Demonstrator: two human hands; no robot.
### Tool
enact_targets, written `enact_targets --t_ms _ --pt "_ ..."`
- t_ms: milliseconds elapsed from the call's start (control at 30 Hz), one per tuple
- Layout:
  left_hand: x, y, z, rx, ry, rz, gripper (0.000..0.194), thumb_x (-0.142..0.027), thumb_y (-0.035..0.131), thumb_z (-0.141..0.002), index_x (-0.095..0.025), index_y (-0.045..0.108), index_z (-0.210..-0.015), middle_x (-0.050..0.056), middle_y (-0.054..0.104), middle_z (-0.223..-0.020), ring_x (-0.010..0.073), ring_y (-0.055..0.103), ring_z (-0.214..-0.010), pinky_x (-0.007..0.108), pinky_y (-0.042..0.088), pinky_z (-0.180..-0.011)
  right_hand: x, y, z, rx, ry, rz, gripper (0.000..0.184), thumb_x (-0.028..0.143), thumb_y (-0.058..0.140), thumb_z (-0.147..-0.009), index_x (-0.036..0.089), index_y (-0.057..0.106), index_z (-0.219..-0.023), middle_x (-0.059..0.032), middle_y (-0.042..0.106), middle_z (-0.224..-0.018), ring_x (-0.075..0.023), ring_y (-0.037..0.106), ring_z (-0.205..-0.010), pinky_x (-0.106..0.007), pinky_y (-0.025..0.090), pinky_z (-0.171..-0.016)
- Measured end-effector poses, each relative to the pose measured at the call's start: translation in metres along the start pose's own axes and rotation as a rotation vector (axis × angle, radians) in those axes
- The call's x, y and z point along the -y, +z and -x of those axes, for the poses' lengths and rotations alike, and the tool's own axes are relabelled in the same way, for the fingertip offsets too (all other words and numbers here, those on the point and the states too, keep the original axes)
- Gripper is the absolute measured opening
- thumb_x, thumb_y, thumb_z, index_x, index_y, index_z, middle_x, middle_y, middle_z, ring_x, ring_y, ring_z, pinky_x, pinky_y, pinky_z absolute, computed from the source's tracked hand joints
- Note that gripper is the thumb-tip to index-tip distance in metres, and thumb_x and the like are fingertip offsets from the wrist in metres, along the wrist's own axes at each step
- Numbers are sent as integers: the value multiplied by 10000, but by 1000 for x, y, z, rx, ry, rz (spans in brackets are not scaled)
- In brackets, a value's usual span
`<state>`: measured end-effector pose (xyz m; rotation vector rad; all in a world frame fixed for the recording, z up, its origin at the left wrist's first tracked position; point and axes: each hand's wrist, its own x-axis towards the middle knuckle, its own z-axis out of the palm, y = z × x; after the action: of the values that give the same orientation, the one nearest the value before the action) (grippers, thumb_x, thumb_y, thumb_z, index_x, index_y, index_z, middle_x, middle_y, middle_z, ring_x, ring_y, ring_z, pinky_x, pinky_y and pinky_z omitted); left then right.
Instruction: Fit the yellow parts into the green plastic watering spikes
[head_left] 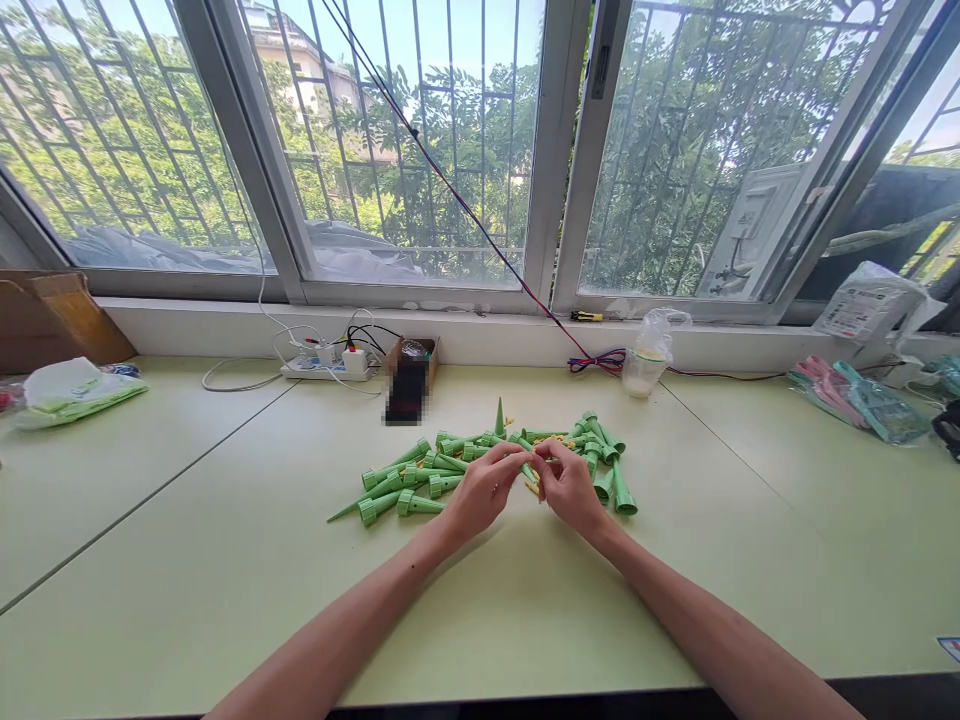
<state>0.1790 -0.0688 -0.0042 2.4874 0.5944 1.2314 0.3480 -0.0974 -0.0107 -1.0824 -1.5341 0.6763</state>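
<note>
My left hand (484, 487) and my right hand (571, 490) meet at the fingertips over the middle of the table, both closed in a pinch. Whatever lies between the fingers is too small and too covered to make out; bits of green and yellow show just below them. Around and behind the hands lies a loose pile of green plastic cone-shaped spikes with ribbed caps (379, 508). One green spike (499, 418) stands upright, point up, behind the left hand. On the right, more green spikes (624, 495) lie with wide ends forward. Small yellow pieces (551, 437) are scattered among them.
At the back of the pale green table (225, 560) are a power strip (324, 372), a small box (420, 352), coiled wires (596, 362) and a bagged plastic cup (646, 368). Plastic bags (862, 400) lie right, a tissue pack (79, 392) and carton (64, 320) left.
</note>
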Motion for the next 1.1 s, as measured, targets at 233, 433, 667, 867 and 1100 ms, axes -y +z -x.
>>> enact_targets --t_ms 233,433,667,867,1100 --pt "-1 2 1 0 -53 30 335 -88 417 -930 -234 620 -1154 76 639 -1068 154 623 -904 272 510 -803 0 -1 1 9 3 14 244 413 503 -932 191 562 -850 -2 579 -740 -117 541 -424 -251 424 -420" --pt "-2 5 0 -42 -102 34 260 -106 471 -918 -211 638 -1087 72 658 -1016 157 622 -881 271 496 -782 0 0 2 18 8 6 239 404 499 -933 190 560 -843 -1 587 -726 -114 530 -420 -253 423 -426" --pt "-4 6 0 -57 -159 -11 164 -186 494 -922 -184 628 -1017 55 640 -883 152 573 -761 262 466 -699 -2 0 2 24 4 10 242 407 504 -936 197 566 -833 4 591 -704 -113 518 -411 -256 415 -428" --pt "-4 8 1 -79 -276 44 136 -254 519 -910 -170 623 -934 2 559 -732 96 447 -564 206 370 -522 -3 0 1 28 8 4 265 441 508 -927 200 577 -838 -8 604 -740 -115 526 -420 -253 420 -415" --pt "-10 8 -3 -104 -496 329 201 -350 576 -869 -161 624 -918 -51 489 -561 69 401 -412 195 299 -406 -8 0 1 21 -19 -17 256 416 521 -921 196 601 -817 -13 575 -785 -98 510 -420 -248 423 -394"
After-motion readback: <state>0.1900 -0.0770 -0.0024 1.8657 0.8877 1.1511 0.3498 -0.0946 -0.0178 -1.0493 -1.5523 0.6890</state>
